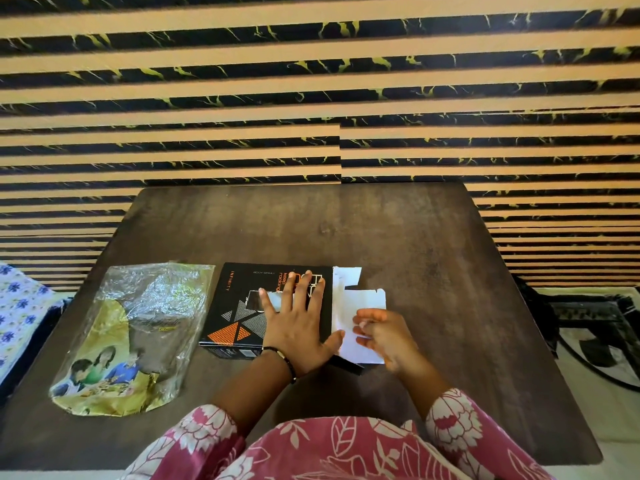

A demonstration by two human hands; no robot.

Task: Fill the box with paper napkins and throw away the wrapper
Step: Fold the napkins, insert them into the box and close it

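A black box (239, 306) with orange triangles lies flat on the dark table (381, 237). My left hand (298, 320) rests flat on its top, fingers spread straight, partly covering a cut-out window. White flaps (360, 299) of the box stand open at its right end. My right hand (384, 334) is at those flaps with its fingers curled on the large white flap. A crumpled clear and yellow plastic wrapper (131, 334) lies on the table left of the box. No napkins show plainly.
A striped black and tan wall (311, 98) rises behind the table. A floral cloth (17, 306) lies at the left edge and a patterned white and black cover (595, 334) at the right. My pink floral sleeves fill the bottom.
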